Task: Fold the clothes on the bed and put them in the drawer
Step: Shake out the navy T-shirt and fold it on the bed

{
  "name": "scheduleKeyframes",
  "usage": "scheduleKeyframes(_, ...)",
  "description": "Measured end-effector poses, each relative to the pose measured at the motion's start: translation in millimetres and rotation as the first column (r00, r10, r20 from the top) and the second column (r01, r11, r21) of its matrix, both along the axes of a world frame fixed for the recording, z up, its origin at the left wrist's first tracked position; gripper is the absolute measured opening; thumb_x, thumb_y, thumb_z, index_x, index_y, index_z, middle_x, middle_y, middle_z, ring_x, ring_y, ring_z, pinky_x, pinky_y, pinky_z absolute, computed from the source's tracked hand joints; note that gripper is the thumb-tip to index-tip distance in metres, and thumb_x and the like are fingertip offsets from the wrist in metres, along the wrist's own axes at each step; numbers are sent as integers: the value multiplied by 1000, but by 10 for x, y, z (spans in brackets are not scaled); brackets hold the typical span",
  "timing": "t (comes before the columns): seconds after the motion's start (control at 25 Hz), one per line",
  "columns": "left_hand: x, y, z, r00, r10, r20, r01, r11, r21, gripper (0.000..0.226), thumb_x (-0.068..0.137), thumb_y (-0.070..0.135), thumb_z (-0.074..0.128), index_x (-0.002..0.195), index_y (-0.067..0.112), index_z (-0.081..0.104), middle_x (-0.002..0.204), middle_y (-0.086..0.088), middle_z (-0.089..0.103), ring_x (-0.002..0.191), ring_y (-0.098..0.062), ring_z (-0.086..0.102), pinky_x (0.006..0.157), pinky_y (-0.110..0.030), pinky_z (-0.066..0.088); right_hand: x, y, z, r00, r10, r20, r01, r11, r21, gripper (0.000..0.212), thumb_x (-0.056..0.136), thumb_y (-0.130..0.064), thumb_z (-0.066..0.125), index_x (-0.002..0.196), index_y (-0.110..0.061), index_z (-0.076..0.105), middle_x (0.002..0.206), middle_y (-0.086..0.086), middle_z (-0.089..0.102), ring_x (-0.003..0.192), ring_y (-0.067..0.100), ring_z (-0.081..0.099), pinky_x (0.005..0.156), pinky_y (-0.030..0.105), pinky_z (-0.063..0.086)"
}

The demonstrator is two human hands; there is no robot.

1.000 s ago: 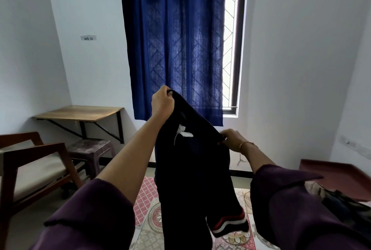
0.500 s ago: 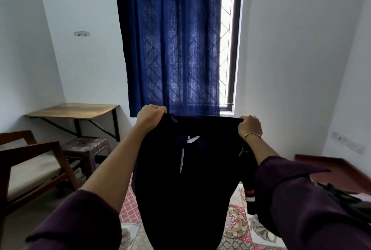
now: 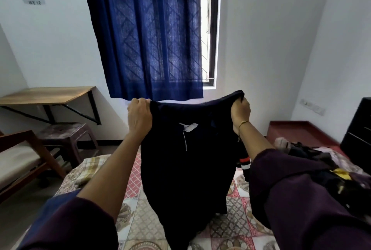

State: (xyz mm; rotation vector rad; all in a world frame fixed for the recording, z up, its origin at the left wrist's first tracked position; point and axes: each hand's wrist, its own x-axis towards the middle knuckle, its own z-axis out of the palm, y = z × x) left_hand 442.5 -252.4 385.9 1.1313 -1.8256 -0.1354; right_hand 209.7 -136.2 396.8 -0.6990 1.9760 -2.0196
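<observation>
Both hands hold a dark navy cloth garment (image 3: pixel 186 161) up by its top edge, spread flat between them above the bed (image 3: pixel 140 215) with its patterned red and cream cover. The left hand (image 3: pixel 139 117) grips the upper left corner, fingers curled over the fabric; the right hand (image 3: pixel 240 111), wearing a thin gold bracelet (image 3: pixel 244 123), pinches the upper right corner. A small white label (image 3: pixel 189 127) shows near the neckline. The garment's lower part hangs down to the cover. A heap of mixed unfolded clothes (image 3: pixel 321 161) lies toward the bed's right edge.
</observation>
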Motion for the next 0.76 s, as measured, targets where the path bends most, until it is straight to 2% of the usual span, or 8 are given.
scheduleKeyframes(0.12, 5, 260, -227, 990, -60, -128, 86, 974, 208, 31, 103, 24, 26, 89, 2, 43, 100, -30, 56, 94, -42, 52, 76, -42, 35, 231, 101, -116, 983, 140, 120, -154, 981, 118, 47, 100, -35, 23, 126, -8, 53, 126, 10, 56, 113, 29, 53, 101, 37, 41)
scheduleKeyframes(0.2, 0, 509, -247, 979, -31, -200, 82, 965, 248, 33, 103, 26, 25, 92, 2, 43, 96, -25, 58, 92, -40, 53, 72, -38, 34, 376, 239, -176, 947, 215, 237, -256, 953, 161, 55, 98, -42, 20, 129, -9, 50, 126, 12, 56, 112, 30, 54, 102, 41, 42)
scheduleKeyframes(0.36, 63, 1018, 85, 875, 21, -484, 70, 983, 169, 32, 103, 25, 28, 87, 4, 46, 91, -17, 58, 86, -31, 52, 63, -25, 23, 666, 579, -22, 907, 309, 287, -331, 943, 28, 68, 96, -57, 15, 134, -10, 46, 125, 9, 56, 109, 26, 54, 100, 39, 43)
scheduleKeyframes(0.44, 145, 1279, 324, 827, 51, -560, 18, 993, 118, 32, 103, 24, 29, 88, 4, 48, 85, -10, 55, 79, -24, 48, 60, -23, 20, 797, 761, 183, 871, 376, 317, -363, 926, -102, 65, 97, -57, 15, 133, -12, 46, 124, 9, 56, 102, 26, 55, 91, 37, 48)
scheduleKeyframes(0.52, 221, 1544, 566, 816, 78, -572, -47, 997, 68, 36, 103, 25, 29, 95, -1, 53, 85, -8, 55, 78, -20, 47, 60, -22, 20, 944, 988, 432, 851, 424, 309, -387, 905, -177, 61, 98, -53, 15, 135, -14, 42, 124, 9, 54, 100, 27, 55, 78, 37, 49)
scheduleKeyframes(0.64, 293, 1717, 849, 867, 129, -482, -114, 992, 61, 33, 103, 31, 28, 92, 8, 49, 86, -2, 54, 77, -14, 45, 60, -22, 23, 1062, 1139, 683, 932, 343, 120, -328, 936, -129, 49, 103, -34, 19, 141, -7, 34, 143, 11, 42, 129, 27, 42, 100, 35, 39)
scheduleKeyframes(0.68, 312, 1700, 892, 884, 143, -445, -130, 990, 61, 33, 103, 32, 28, 93, 9, 49, 90, -3, 57, 80, -17, 48, 64, -24, 26, 1068, 1152, 715, 943, 323, 82, -314, 943, -114, 48, 103, -32, 22, 141, -6, 35, 144, 11, 42, 131, 27, 41, 104, 34, 37)
scheduleKeyframes(0.76, 345, 1582, 843, 918, 159, -364, -136, 987, 88, 35, 102, 32, 28, 103, 6, 52, 103, -8, 63, 93, -25, 55, 70, -28, 30, 1004, 1098, 640, 952, 293, 92, -290, 956, -52, 47, 100, -34, 30, 134, -5, 44, 134, 13, 51, 120, 29, 51, 100, 38, 43)
